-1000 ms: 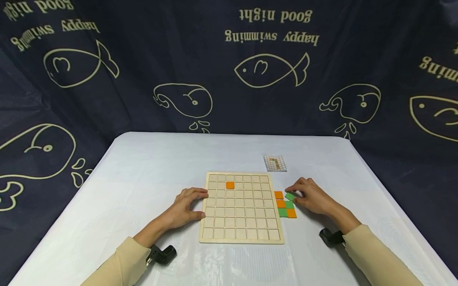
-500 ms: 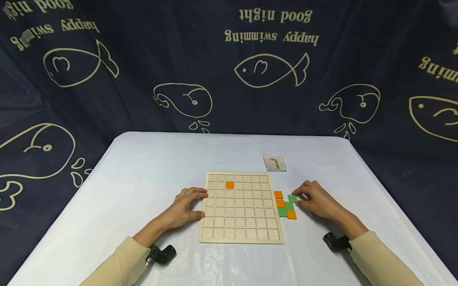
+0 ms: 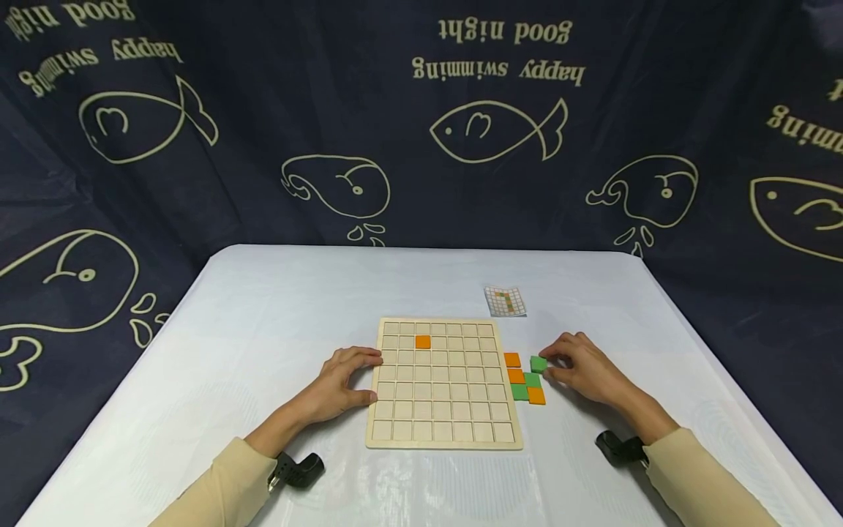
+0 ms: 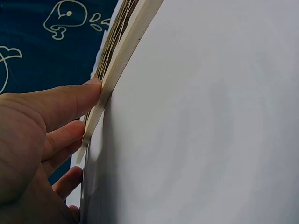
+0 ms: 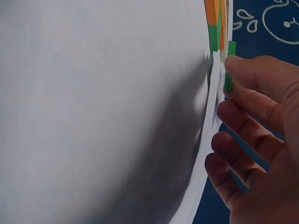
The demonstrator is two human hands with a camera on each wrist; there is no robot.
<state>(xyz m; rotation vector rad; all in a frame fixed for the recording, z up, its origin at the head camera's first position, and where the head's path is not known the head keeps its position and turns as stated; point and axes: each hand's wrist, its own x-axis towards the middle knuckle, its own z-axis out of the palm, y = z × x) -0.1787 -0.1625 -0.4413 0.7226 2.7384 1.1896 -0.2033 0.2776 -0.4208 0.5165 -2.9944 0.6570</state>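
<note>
1. Tile (image 3: 538, 364), green, right of the wooden board (image 3: 444, 410), pinched between thumb and forefinger of the right hand (image 3: 582, 366).
2. Left hand (image 3: 339, 384): thumb and fingers spread apart, touching the board's left edge.
3. Board's square compartments: one orange tile (image 3: 423, 342), second row from the far edge, third from left.
4. Along the board's right side: five loose tiles (image 3: 516, 375), three orange, two green.

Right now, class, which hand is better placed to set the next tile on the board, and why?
Likely the right hand: it pinches a green tile, while the left hand touches the left edge of the wooden board.
</note>
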